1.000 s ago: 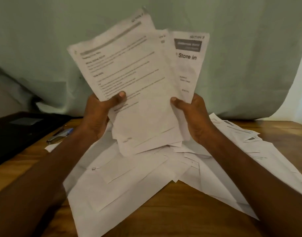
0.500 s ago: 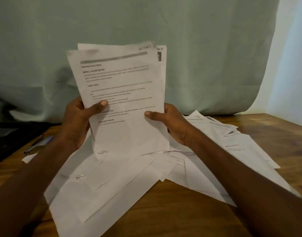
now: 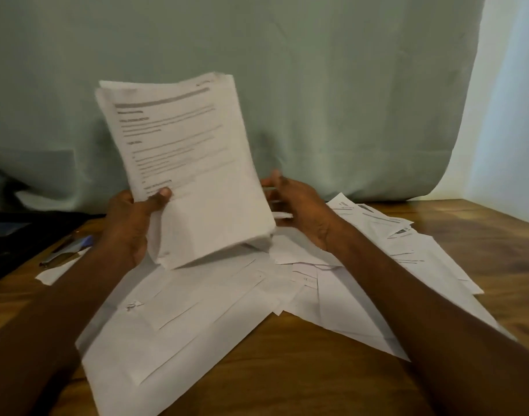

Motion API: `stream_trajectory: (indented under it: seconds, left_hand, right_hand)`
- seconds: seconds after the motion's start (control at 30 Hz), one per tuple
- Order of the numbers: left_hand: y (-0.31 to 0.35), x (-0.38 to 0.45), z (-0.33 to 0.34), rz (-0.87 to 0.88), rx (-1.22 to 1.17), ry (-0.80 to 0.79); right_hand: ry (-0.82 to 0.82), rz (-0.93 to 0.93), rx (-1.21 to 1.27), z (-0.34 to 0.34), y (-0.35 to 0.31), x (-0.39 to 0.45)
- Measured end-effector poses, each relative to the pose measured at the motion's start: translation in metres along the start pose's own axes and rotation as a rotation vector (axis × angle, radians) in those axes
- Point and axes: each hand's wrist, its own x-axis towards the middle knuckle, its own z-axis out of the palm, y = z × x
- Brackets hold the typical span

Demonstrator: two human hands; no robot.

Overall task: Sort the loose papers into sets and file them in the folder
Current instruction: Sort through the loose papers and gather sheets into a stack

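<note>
Stack (image 3: 197,175): in my left hand (image 3: 131,223), above the table (image 3: 317,370) middle. Loose papers (image 3: 179,325): spread beneath, toward the right edge. Pen (image 3: 68,250): near the left edge. Right hand (image 3: 299,211): just right of the stack.

Loose white paper sheets (image 3: 215,319) covered the wooden table's (image 3: 302,382) middle; bare wood lay free at the near edge and far right.

Single head view, looking forward and down, close over wooden table (image 3: 317,370), facing green curtain (image 3: 317,85).
</note>
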Motion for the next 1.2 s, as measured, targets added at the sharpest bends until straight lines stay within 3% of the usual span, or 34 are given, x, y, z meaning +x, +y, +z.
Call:
stream_trajectory:
  seconds: [0.07, 0.1, 0.17, 0.33, 0.43, 0.57, 0.7, 0.97, 1.2]
  left_hand:
    - [0.005, 0.008, -0.016, 0.009, -0.022, 0.148]
    - [0.008, 0.011, -0.025, 0.003, -0.027, 0.223]
    - [0.013, 0.015, -0.043, -0.03, -0.041, 0.343]
    - [0.015, 0.02, -0.073, -0.105, -0.069, 0.461]
    - [0.012, 0.025, -0.075, -0.181, -0.14, 0.437]
    - [0.005, 0.031, -0.072, -0.257, -0.226, 0.368]
    - [0.002, 0.027, -0.061, -0.302, -0.296, 0.302]
    - [0.001, 0.027, -0.059, -0.339, -0.276, 0.301]
    - [-0.001, 0.026, -0.055, -0.341, -0.245, 0.267]
  right_hand:
    - [0.2, -0.138, -0.369, -0.01, 0.011, 0.005]
    - [0.224, -0.229, -0.58, -0.013, 0.02, 0.007]
    - [0.098, -0.331, -0.773, -0.006, 0.036, 0.007]
    - [-0.22, -0.339, -0.791, 0.051, 0.042, -0.005]
    - [-0.239, -0.281, -0.917, 0.061, 0.04, -0.009]
    - [-0.05, -0.137, -1.138, 0.036, 0.029, -0.007]
    - [-0.182, 0.099, -1.345, 0.017, 0.036, -0.008]
    - [-0.065, -0.089, -1.284, 0.037, 0.032, -0.005]
    - [-0.15, 0.014, -1.313, 0.032, 0.041, -0.004]
